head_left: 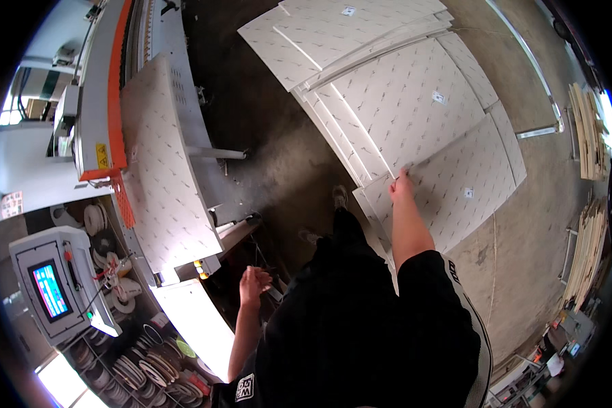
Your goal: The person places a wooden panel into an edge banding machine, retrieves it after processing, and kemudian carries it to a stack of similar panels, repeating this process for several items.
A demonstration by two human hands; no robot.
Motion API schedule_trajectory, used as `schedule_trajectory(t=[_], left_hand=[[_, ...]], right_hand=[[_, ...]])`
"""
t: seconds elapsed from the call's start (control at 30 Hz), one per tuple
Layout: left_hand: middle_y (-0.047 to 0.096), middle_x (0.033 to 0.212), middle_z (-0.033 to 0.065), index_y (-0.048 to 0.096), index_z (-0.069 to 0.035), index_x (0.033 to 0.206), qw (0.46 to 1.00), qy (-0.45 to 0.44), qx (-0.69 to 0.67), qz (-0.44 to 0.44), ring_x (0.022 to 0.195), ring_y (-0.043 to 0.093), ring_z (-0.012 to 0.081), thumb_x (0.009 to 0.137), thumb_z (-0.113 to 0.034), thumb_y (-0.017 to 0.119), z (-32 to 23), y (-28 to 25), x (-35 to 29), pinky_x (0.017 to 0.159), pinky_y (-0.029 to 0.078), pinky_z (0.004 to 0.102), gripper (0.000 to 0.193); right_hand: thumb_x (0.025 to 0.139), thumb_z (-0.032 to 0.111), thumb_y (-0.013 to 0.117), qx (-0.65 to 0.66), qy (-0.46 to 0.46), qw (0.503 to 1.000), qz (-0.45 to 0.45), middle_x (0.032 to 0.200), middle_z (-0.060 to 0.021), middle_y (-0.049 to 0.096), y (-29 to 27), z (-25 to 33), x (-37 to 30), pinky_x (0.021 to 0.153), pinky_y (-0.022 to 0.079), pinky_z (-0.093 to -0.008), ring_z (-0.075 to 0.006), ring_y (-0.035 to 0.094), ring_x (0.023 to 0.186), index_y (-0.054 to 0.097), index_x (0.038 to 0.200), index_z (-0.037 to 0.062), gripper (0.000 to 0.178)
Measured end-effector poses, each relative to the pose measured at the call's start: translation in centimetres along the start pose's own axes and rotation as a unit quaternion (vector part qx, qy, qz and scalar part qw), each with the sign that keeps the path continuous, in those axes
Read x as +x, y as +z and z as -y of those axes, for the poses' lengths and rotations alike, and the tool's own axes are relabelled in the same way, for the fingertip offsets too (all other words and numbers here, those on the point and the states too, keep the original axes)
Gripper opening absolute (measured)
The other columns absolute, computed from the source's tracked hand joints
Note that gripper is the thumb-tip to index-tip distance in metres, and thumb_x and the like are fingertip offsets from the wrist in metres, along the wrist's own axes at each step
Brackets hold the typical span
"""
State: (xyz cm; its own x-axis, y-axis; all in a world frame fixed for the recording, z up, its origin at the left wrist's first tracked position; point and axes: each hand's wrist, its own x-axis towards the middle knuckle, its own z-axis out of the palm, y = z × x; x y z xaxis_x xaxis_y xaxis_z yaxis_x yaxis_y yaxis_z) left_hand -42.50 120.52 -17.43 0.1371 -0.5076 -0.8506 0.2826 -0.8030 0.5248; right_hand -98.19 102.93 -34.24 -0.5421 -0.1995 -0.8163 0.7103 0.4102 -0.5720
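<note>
My right hand [401,185] reaches out to the stacked pale panels on the right. Its fingers are closed at the corner edge of a flat patterned panel [455,187], which has a small white label. Another large panel [408,102] lies just beyond, and narrower strips show along its left side. My left hand [253,282] hangs low on the left with its fingers loosely bent and apart, and I see nothing in it. It is nearest to the machine's end, where a similar panel [163,170] rests along the orange and grey machine [115,88].
A control box with a lit screen [51,289] stands at the left, above racks of edging rolls [143,367]. A metal support bar [216,153] juts from the machine into the aisle. Stacks of boards [588,132] line the far right, near a metal floor frame [537,131].
</note>
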Motion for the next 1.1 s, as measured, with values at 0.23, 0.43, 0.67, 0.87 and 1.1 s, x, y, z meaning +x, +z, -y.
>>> schedule_trajectory(t=[0.23, 0.43, 0.67, 0.87, 1.1], left_hand=[[0.067, 0.089, 0.0088, 0.059, -0.005, 0.107, 0.991, -0.018, 0.116, 0.070, 0.075, 0.068, 0.0186, 0.102, -0.032, 0.051, -0.2, 5.1, 2.4, 0.064, 0.055, 0.0312, 0.028], [0.065, 0.095, 0.0064, 0.057, -0.006, 0.113, 0.958, 0.013, 0.206, 0.200, 0.083, 0.065, 0.0164, 0.103, -0.033, 0.050, -3.7, 13.7, 5.8, 0.073, 0.052, 0.0314, 0.030], [0.062, 0.122, 0.0057, 0.054, -0.008, 0.130, 0.946, 0.000, 0.068, 0.316, 0.111, 0.059, 0.0193, 0.104, -0.033, 0.049, -5.0, 25.1, 8.4, 0.091, 0.049, 0.0382, 0.036], [0.061, 0.123, 0.0085, 0.052, -0.001, 0.129, 0.988, 0.000, -0.019, 0.151, 0.109, 0.062, 0.0223, 0.101, -0.035, 0.054, -1.1, 23.2, 8.2, 0.089, 0.052, 0.0387, 0.043], [0.057, 0.089, -0.0018, 0.064, -0.004, 0.103, 0.993, 0.107, -0.016, -0.048, 0.083, 0.050, 0.0115, 0.097, -0.043, 0.061, -0.1, 11.7, 7.4, 0.075, 0.042, 0.0298, 0.040]], right_hand=[[0.092, 0.053, 0.063, -0.114, -0.046, 0.989, 0.076, 0.075, -0.0012, 0.050, -1.8, -0.9, -1.7, 0.046, 0.036, -0.0294, -0.0119, 0.040, 0.053, 0.060, 0.095, 0.0060, 0.047], [0.094, 0.046, 0.062, -0.182, -0.013, 0.940, 0.288, 0.088, -0.0030, 0.065, -5.3, -2.6, -10.5, 0.047, 0.038, -0.0272, -0.0087, 0.040, 0.052, 0.060, 0.103, 0.0044, 0.042], [0.099, 0.033, 0.057, -0.247, 0.119, 0.812, 0.515, 0.106, -0.0022, 0.070, -6.2, -10.7, -17.1, 0.058, 0.043, -0.0276, -0.0087, 0.051, 0.064, 0.062, 0.121, 0.0047, 0.036], [0.096, 0.042, 0.060, -0.129, 0.177, 0.917, 0.333, 0.113, -0.0101, 0.064, -8.5, -11.3, -16.3, 0.089, 0.051, -0.0414, -0.0219, 0.062, 0.098, 0.052, 0.131, 0.0021, 0.053], [0.092, 0.054, 0.056, 0.036, 0.095, 0.983, 0.151, 0.126, -0.0066, 0.057, -15.1, -7.2, -6.5, 0.099, 0.043, -0.0427, -0.0250, 0.057, 0.108, 0.052, 0.131, 0.0119, 0.057]])
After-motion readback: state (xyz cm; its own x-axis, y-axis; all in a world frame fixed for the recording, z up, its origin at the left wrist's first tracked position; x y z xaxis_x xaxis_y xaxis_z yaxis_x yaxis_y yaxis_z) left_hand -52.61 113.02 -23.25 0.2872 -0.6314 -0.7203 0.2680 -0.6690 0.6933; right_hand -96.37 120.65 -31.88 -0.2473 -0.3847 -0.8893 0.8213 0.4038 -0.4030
